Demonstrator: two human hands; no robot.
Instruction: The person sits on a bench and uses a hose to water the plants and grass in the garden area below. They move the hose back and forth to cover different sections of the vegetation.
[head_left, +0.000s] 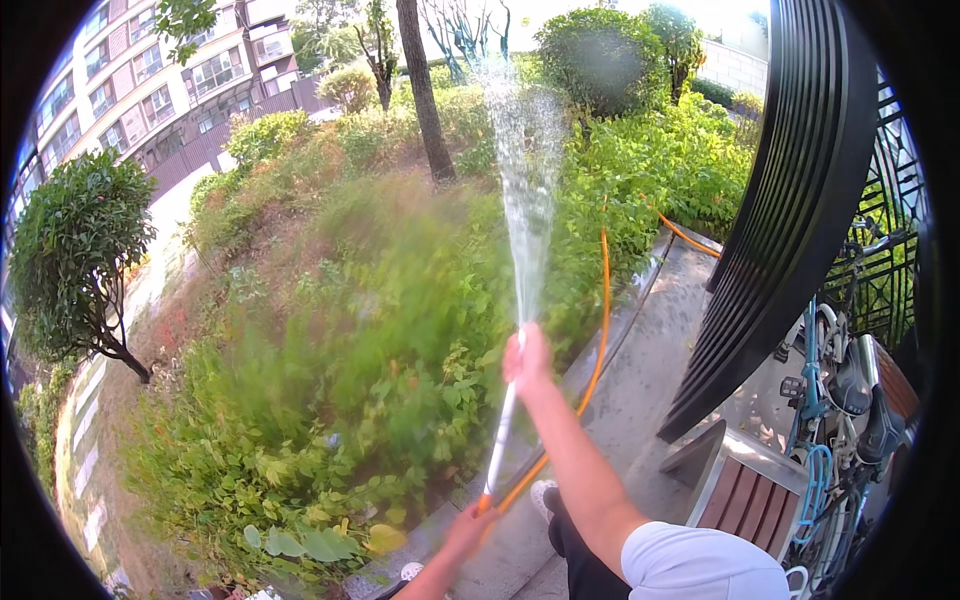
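My right hand (528, 360) is closed around the far end of a white pipe (501, 442), and a wide spray of water (525, 172) fans out from there over the plants. Lower down, my left hand (471, 529) grips the near end, where an orange hose (604, 300) meets the white pipe. From there the hose runs along the paved edge and off into the leaves. Green shrubs (315, 420) fill the bed in front of me, partly blurred. The nozzle tip itself is hidden by my right fingers.
A concrete path (645, 337) borders the bed on the right. Beside it stand a black slatted structure (787, 225), a wood-slat bench (750, 502) and parked bicycles (817, 390). A tree trunk (424, 90) rises in the bed; a small tree (82, 255) leans at the left.
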